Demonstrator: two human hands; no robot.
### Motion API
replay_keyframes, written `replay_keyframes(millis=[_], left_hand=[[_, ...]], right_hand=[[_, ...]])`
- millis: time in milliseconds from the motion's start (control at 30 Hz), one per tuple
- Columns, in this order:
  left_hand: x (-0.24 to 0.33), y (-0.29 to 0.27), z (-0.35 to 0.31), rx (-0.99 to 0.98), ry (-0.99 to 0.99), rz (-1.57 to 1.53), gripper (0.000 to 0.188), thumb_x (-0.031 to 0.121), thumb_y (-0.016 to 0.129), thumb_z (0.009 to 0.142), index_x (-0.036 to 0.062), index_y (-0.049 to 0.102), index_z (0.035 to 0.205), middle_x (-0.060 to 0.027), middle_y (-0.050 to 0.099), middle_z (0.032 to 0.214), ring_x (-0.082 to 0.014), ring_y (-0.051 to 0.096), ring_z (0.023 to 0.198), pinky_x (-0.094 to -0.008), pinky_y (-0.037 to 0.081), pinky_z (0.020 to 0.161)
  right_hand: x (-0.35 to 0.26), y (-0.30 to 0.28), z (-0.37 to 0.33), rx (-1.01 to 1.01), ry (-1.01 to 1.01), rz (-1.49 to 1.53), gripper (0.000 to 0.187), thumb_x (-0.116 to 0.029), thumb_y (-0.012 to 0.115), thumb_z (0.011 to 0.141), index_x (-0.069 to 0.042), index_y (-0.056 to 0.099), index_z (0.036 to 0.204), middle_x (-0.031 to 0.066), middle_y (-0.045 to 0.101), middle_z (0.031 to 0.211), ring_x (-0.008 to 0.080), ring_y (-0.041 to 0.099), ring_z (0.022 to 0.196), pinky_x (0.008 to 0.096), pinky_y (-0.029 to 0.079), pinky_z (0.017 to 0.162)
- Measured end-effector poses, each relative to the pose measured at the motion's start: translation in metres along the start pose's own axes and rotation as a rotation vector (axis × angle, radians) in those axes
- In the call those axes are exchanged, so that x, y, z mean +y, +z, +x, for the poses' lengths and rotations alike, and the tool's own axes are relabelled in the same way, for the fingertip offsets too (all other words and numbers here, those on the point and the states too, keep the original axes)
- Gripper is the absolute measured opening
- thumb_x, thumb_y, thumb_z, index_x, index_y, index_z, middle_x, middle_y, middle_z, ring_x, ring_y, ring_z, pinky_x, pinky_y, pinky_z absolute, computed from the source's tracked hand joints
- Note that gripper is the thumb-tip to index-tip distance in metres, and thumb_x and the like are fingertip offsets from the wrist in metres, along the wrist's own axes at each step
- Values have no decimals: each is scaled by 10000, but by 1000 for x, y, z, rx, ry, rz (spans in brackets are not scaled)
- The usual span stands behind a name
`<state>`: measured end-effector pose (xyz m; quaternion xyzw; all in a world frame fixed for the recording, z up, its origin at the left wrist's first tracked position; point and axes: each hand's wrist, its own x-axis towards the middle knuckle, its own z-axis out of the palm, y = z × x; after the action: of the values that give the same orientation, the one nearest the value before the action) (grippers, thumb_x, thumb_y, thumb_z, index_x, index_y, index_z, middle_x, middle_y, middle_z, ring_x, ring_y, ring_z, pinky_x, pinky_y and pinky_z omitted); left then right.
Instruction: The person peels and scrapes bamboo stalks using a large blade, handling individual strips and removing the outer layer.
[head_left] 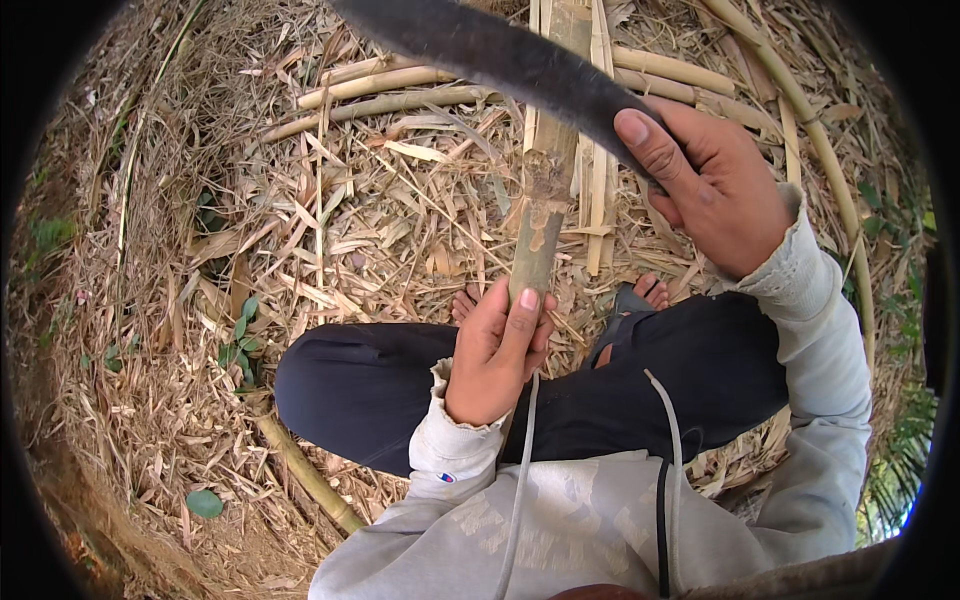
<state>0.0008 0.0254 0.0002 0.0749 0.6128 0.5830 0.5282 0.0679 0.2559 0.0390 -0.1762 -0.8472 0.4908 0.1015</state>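
My left hand (508, 345) is closed around the near end of a bamboo pole (545, 200), which runs away from me between my feet and out past the top of the view. A rough node with stripped patches shows partway along it. My right hand (708, 178) grips a machete (500, 60) with a wide, dark, curved blade. The blade slants up to the left and passes above the pole; whether it touches cannot be made out. Its handle is mostly hidden in my fist.
Dry shavings and split strips (390, 220) cover the ground. Cut bamboo lengths (390, 90) lie crosswise beyond the pole, with flat slats (600, 200) beside it. A long bent bamboo stem (835, 170) curves along the right. My bent knees and sandalled feet (625, 305) flank the pole.
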Motion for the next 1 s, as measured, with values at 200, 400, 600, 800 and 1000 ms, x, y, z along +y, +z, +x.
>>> replay_keyframes(millis=[200, 400, 600, 800, 1000], left_hand=[[4, -6, -4, -235, 15, -8, 321, 235, 461, 1021, -8, 476, 1230, -33, 531, 821, -76, 475, 583, -208, 391, 531], [0, -4, -3, -276, 0, -1, 356, 263, 455, 1021, -14, 477, 1243, -70, 568, 894, -117, 552, 641, -226, 450, 596], [-17, -18, -18, -415, -122, -149, 652, 549, 297, 1003, -50, 495, 1167, -102, 584, 815, -162, 587, 600, -251, 486, 582], [-14, -16, -19, -399, -303, -123, 671, 627, 251, 978, 16, 524, 935, 17, 374, 597, -67, 315, 455, -216, 267, 420], [-9, -9, -18, -292, -259, -57, 604, 613, 235, 988, 72, 453, 833, 49, 328, 579, -47, 260, 457, -212, 211, 420]], right_hand=[[18, 0, 2, 47, 21, -68, 436, -433, 594, 942, -4, 647, 890, 33, 462, 555, 112, 457, 520, 322, 389, 507], [3, 6, -3, -137, 422, 476, 348, -376, 664, 910, -31, 623, 887, -41, 492, 569, 47, 456, 466, 237, 380, 432], [3, -5, -3, -4, 263, 546, 334, -374, 657, 916, -54, 562, 894, -49, 418, 536, 31, 392, 432, 204, 327, 408], [3, -20, -2, 117, 348, 470, 348, -419, 573, 960, -72, 561, 926, -54, 410, 541, 22, 369, 422, 188, 297, 407], [0, -34, -14, 331, 63, 198, 465, -436, 445, 1014, -44, 598, 817, -46, 410, 506, 24, 340, 435, 198, 267, 430]])
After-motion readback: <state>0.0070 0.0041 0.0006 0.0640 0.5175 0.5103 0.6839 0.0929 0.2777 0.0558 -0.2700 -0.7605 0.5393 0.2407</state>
